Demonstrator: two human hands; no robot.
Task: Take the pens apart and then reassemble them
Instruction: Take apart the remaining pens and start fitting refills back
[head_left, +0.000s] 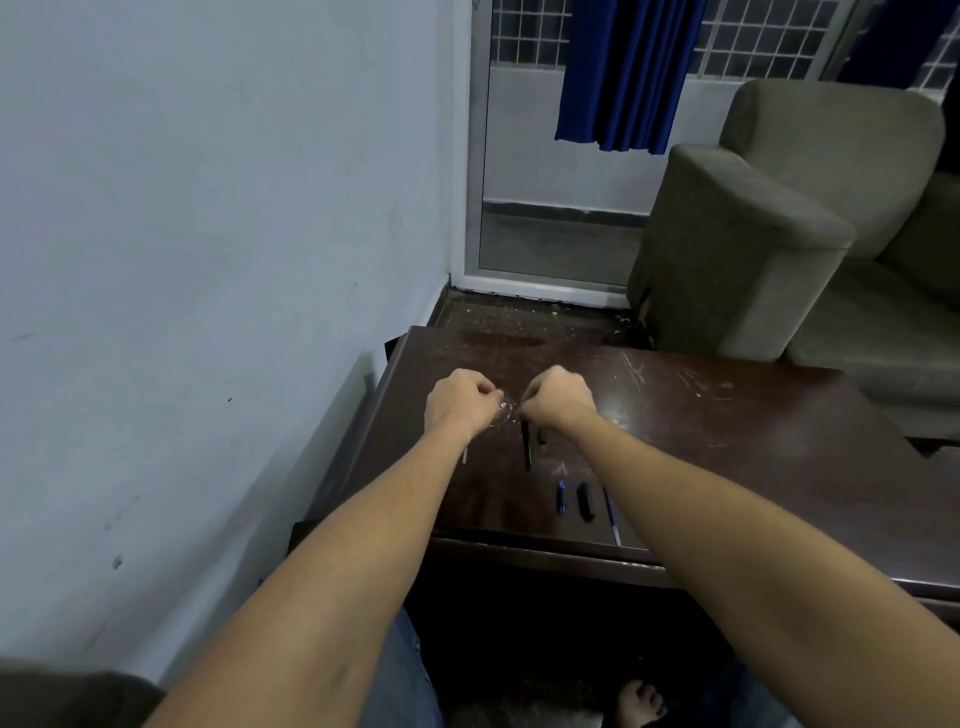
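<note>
- The left hand (460, 397) and right hand (558, 397) are curling knuckle to knuckle above the table (727, 441), seemingly both pinching a small clear piece (505, 408) whose axis runs hand to hand.
- The barrel (527, 449), cap (585, 501) and refill (611, 514) are lying nearer the right arm.

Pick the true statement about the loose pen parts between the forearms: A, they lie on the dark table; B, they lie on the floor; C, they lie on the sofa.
A: the blue pen part, black pen part and thin refill lie on the dark wooden table, near its front edge.
</note>
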